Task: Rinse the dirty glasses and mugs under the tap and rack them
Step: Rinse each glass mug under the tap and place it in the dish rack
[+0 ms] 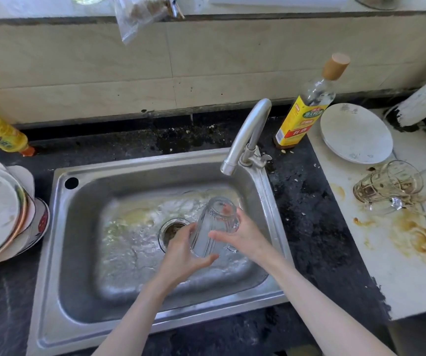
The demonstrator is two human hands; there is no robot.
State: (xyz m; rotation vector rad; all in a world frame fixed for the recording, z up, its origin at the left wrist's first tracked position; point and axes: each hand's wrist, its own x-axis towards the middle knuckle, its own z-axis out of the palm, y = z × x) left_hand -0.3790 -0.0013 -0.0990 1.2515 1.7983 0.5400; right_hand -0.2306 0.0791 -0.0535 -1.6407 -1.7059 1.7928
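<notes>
While both forearms reach over the sink (52, 227), the left hand (181, 255) and right hand (242, 237) curl their fingers around a clear ribbed glass (215, 224), tilted base-up below the tap (247, 134)

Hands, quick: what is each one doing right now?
Left hand: grips the clear glass near its mouth end, over the sink.
Right hand: holds the same glass from the other side.

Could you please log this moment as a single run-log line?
step: rinsing | left hand and right hand: both hold clear glass over sink | dirty glasses: on right board
</notes>
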